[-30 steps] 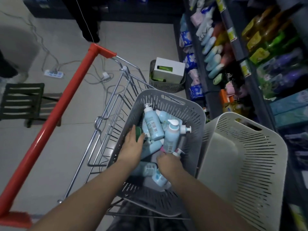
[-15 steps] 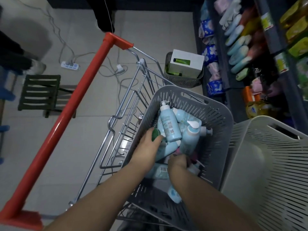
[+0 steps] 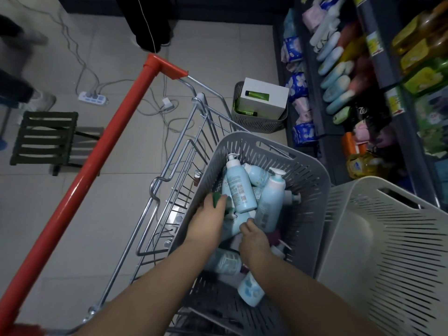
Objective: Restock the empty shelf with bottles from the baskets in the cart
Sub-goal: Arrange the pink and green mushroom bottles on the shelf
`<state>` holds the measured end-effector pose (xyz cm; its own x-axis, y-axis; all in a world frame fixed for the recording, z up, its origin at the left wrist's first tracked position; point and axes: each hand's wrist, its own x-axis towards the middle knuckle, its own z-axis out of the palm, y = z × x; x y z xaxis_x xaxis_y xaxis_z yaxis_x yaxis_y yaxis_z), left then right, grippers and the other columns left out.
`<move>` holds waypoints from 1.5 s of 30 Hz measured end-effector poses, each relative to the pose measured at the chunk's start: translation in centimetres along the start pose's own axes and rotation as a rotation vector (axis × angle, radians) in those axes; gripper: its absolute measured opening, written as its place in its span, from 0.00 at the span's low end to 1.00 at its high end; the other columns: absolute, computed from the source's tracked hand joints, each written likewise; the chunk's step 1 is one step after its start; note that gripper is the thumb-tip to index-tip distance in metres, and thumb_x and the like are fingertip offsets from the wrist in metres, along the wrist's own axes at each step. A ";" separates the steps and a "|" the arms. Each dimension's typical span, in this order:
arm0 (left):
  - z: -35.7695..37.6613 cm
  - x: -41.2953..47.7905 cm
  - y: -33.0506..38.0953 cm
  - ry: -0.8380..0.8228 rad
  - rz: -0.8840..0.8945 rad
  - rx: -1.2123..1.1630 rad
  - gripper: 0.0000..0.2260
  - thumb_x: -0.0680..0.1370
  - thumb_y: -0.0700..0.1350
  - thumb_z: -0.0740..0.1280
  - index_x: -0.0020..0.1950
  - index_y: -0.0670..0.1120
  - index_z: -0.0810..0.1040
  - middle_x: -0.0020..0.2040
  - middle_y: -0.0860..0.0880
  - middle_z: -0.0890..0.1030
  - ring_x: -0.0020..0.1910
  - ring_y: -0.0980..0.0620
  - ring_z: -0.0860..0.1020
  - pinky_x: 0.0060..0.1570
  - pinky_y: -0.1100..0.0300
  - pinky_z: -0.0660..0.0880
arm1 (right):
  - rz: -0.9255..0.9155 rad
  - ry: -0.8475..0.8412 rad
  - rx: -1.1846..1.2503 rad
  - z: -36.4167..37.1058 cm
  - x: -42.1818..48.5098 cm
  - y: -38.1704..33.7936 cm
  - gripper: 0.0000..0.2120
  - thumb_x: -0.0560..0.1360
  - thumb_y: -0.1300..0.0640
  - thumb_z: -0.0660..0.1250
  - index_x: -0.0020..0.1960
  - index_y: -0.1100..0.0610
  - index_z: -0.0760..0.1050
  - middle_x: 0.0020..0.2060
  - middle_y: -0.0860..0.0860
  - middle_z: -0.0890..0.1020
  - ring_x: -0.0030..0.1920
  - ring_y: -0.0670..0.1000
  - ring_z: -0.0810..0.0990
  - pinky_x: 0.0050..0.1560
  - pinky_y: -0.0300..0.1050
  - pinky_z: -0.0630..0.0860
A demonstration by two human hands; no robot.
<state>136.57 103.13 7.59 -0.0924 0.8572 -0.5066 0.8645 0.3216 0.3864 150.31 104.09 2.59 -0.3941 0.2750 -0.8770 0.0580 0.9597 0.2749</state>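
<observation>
Both hands point(image 3: 206, 224) stay in slatted grey basket point(image 3: 312, 190).

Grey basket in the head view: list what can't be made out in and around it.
- Left hand: its fingers cover a green item; what it is and whether it is gripped is hidden.
- Right hand: fingertips are buried among the pale blue bottles, so its hold is unclear.
- Bottle labels: too small and dim to read.
- Grey basket: both forearms hide its floor.
- White basket: cut off by the right and bottom edges.
</observation>
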 end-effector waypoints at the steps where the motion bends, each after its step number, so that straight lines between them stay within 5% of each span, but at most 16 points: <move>1: -0.5 -0.3 0.1 -0.017 0.008 -0.030 0.29 0.76 0.40 0.65 0.75 0.50 0.59 0.75 0.42 0.60 0.63 0.38 0.73 0.60 0.49 0.72 | 0.001 0.010 0.032 0.0 -0.4 0.2 0.20 0.83 0.47 0.55 0.72 0.50 0.71 0.71 0.51 0.72 0.71 0.58 0.59 0.74 0.62 0.44; 5: -2.2 -2.0 0.4 -0.038 0.020 -0.062 0.33 0.74 0.45 0.69 0.77 0.51 0.59 0.76 0.47 0.62 0.67 0.42 0.70 0.63 0.51 0.70 | 0.024 0.140 0.193 -0.4 -2.3 1.4 0.17 0.82 0.52 0.56 0.65 0.54 0.78 0.60 0.51 0.80 0.66 0.59 0.67 0.68 0.72 0.32; 8: -2.6 -3.3 0.3 0.033 0.057 -0.068 0.34 0.72 0.48 0.70 0.76 0.54 0.60 0.74 0.52 0.66 0.67 0.45 0.69 0.66 0.53 0.67 | -0.013 0.175 0.207 -1.3 -3.8 2.0 0.15 0.81 0.54 0.59 0.62 0.56 0.79 0.58 0.53 0.80 0.62 0.61 0.68 0.68 0.75 0.55; 10: -2.8 -3.9 0.2 0.059 0.098 -0.095 0.34 0.70 0.46 0.70 0.74 0.54 0.63 0.73 0.53 0.68 0.67 0.48 0.70 0.66 0.56 0.66 | -0.028 0.229 0.245 -2.0 -5.1 2.8 0.10 0.76 0.53 0.66 0.54 0.52 0.83 0.50 0.51 0.81 0.56 0.59 0.73 0.56 0.66 0.70; 12: -3.3 -4.2 -0.1 0.084 0.097 -0.166 0.35 0.67 0.46 0.71 0.73 0.54 0.65 0.71 0.54 0.71 0.64 0.49 0.72 0.64 0.56 0.68 | 0.058 0.358 0.358 -2.2 -7.0 4.2 0.07 0.70 0.52 0.70 0.47 0.50 0.84 0.42 0.48 0.82 0.49 0.55 0.77 0.48 0.56 0.73; 16: -4.4 -4.1 -0.2 0.116 0.108 -0.292 0.35 0.67 0.50 0.74 0.72 0.59 0.67 0.65 0.55 0.72 0.60 0.51 0.74 0.59 0.52 0.74 | 0.359 0.395 0.784 0.0 -10.1 7.1 0.15 0.78 0.52 0.63 0.63 0.53 0.71 0.59 0.53 0.75 0.63 0.58 0.70 0.61 0.57 0.68; 21: -2.9 -2.8 2.3 0.099 -0.003 -0.354 0.32 0.70 0.58 0.74 0.71 0.60 0.67 0.60 0.50 0.67 0.59 0.49 0.72 0.61 0.53 0.74 | 0.442 0.347 1.078 1.3 -9.4 5.6 0.17 0.77 0.55 0.64 0.64 0.51 0.67 0.60 0.53 0.71 0.62 0.58 0.70 0.55 0.54 0.76; 24: -1.9 -2.2 3.5 0.102 0.008 -0.284 0.33 0.70 0.60 0.73 0.72 0.59 0.66 0.62 0.47 0.64 0.63 0.45 0.66 0.65 0.52 0.70 | 0.509 0.356 1.154 1.6 -8.4 4.3 0.31 0.74 0.60 0.67 0.73 0.51 0.58 0.62 0.55 0.67 0.61 0.59 0.71 0.57 0.53 0.75; 27: -2.2 -1.7 3.5 -0.063 0.082 -0.317 0.40 0.68 0.55 0.77 0.75 0.60 0.60 0.67 0.49 0.55 0.69 0.44 0.60 0.71 0.52 0.64 | 0.528 0.226 1.343 2.1 -8.2 4.3 0.32 0.71 0.63 0.71 0.70 0.55 0.60 0.62 0.59 0.68 0.60 0.60 0.73 0.60 0.52 0.74; 31: -2.6 -0.6 1.8 -0.254 0.229 -0.089 0.43 0.68 0.52 0.78 0.76 0.62 0.56 0.71 0.47 0.52 0.69 0.42 0.64 0.72 0.50 0.66 | 0.471 0.299 1.220 1.7 -8.7 4.4 0.14 0.73 0.61 0.67 0.59 0.58 0.74 0.58 0.55 0.77 0.59 0.56 0.76 0.58 0.50 0.76; 34: -2.4 0.2 1.7 -0.246 0.290 0.233 0.35 0.73 0.51 0.72 0.76 0.60 0.58 0.68 0.44 0.61 0.65 0.42 0.70 0.64 0.48 0.73 | 0.377 0.477 1.020 1.8 -9.7 4.6 0.22 0.71 0.62 0.66 0.64 0.50 0.72 0.62 0.48 0.73 0.67 0.57 0.66 0.64 0.58 0.68; 36: -2.1 0.5 1.7 -0.212 0.265 0.251 0.30 0.76 0.46 0.68 0.75 0.56 0.60 0.67 0.45 0.64 0.65 0.42 0.70 0.63 0.47 0.73 | 0.249 0.722 0.994 2.6 -10.8 5.0 0.26 0.65 0.64 0.72 0.61 0.50 0.75 0.61 0.48 0.75 0.68 0.59 0.65 0.63 0.61 0.72; 39: -2.8 0.0 1.9 -0.261 0.273 -0.254 0.30 0.73 0.40 0.69 0.71 0.59 0.67 0.66 0.48 0.70 0.62 0.49 0.72 0.61 0.56 0.74 | 0.243 1.032 1.102 4.1 -13.6 5.4 0.24 0.62 0.64 0.78 0.55 0.51 0.77 0.63 0.50 0.73 0.71 0.56 0.65 0.58 0.57 0.79; 42: -4.9 -2.3 3.6 -0.569 0.172 -1.016 0.31 0.68 0.36 0.65 0.70 0.55 0.70 0.66 0.46 0.75 0.54 0.50 0.79 0.47 0.61 0.77 | 0.202 1.258 1.196 2.9 -16.7 6.3 0.16 0.69 0.64 0.74 0.54 0.53 0.78 0.64 0.51 0.72 0.73 0.53 0.65 0.68 0.50 0.70; 45: -6.0 -3.4 3.9 -0.682 0.177 -1.168 0.30 0.68 0.37 0.65 0.71 0.49 0.70 0.64 0.45 0.79 0.58 0.48 0.79 0.54 0.56 0.77 | 0.115 1.301 1.358 1.3 -17.7 6.6 0.23 0.67 0.70 0.70 0.57 0.51 0.77 0.68 0.49 0.70 0.75 0.55 0.65 0.71 0.50 0.67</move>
<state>137.30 103.90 15.42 0.5296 0.6643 -0.5274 -0.1104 0.6705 0.7336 158.86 105.66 19.46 -0.6545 0.7486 0.1056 0.4640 0.5081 -0.7256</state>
